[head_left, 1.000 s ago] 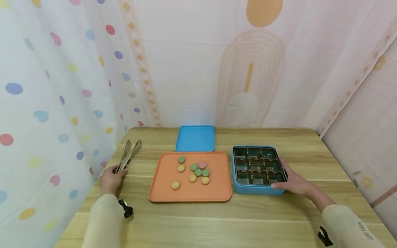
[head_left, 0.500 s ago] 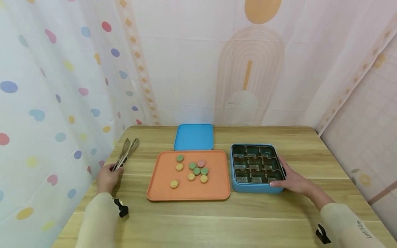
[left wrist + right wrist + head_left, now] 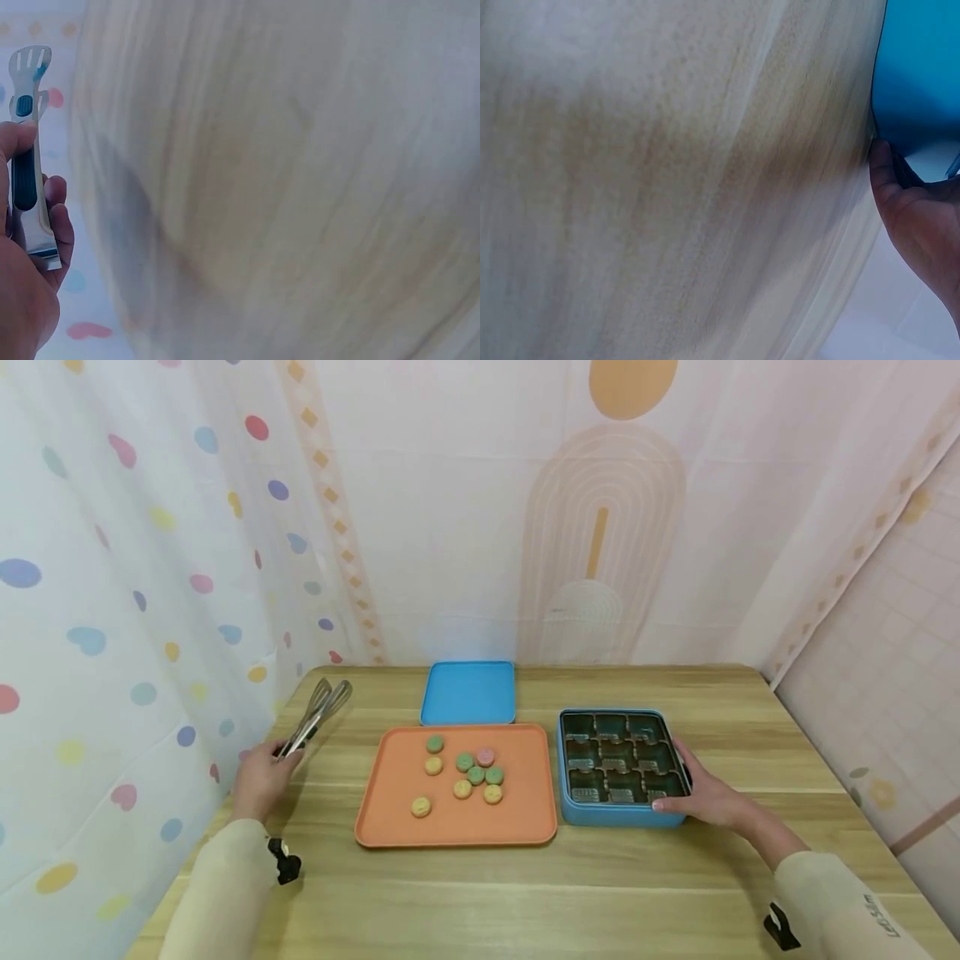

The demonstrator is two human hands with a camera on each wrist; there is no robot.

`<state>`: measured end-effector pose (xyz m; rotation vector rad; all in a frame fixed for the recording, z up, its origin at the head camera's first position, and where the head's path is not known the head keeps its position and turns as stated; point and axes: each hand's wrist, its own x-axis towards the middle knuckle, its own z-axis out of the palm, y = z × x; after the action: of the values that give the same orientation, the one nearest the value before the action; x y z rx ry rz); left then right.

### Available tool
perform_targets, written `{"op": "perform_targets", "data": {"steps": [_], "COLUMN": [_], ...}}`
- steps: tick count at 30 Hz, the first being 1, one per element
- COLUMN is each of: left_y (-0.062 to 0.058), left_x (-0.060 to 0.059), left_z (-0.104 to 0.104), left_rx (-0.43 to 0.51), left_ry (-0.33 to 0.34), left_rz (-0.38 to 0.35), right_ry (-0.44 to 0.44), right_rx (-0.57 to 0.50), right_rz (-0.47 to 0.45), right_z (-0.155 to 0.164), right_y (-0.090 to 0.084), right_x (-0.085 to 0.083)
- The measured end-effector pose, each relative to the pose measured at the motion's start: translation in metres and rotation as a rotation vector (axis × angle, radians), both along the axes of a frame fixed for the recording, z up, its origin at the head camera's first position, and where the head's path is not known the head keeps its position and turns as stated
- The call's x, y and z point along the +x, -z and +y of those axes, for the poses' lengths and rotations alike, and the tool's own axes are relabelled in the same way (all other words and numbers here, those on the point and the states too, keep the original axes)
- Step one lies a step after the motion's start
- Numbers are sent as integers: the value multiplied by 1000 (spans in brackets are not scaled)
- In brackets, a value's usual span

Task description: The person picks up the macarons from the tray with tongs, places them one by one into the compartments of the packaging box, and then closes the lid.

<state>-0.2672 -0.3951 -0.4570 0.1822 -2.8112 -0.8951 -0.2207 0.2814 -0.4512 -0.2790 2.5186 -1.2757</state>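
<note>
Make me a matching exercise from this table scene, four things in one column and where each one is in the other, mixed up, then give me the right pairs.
Things:
1. metal tongs with blue grips
2. small round coloured cookies
3. flat blue square lid
4. blue square box with dark divided insert

Places:
A. behind the orange tray, at the far edge of the table
B. under the right hand, which rests on its near right corner
C. on the orange rectangular tray
D. held in the left hand

Pairs: 1-D, 2-C, 3-A, 4-B
</note>
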Motion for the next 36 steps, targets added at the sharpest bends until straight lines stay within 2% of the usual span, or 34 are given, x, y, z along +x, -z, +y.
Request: {"op": "perform_targets", "data": {"steps": [8, 14, 20, 25, 36], "left_y": [-13, -23, -31, -33, -34], "left_x": [-7, -6, -2, 2, 4], "left_z": [10, 20, 31, 39, 51], "left_rx": [-12, -27, -41, -20, -54], "left_ry": [79, 106, 160, 208, 265], "left_rz": [11, 0, 18, 52, 28], "right_ry": [2, -1, -3, -3, 12], "right_rx": [26, 13, 3, 14, 43], "right_rz": [6, 6, 0, -8, 7], "right_z": [4, 3, 2, 0, 1], "right_y": [-1, -1, 1, 2, -1], "right_x": [2, 3, 2, 3, 4]}}
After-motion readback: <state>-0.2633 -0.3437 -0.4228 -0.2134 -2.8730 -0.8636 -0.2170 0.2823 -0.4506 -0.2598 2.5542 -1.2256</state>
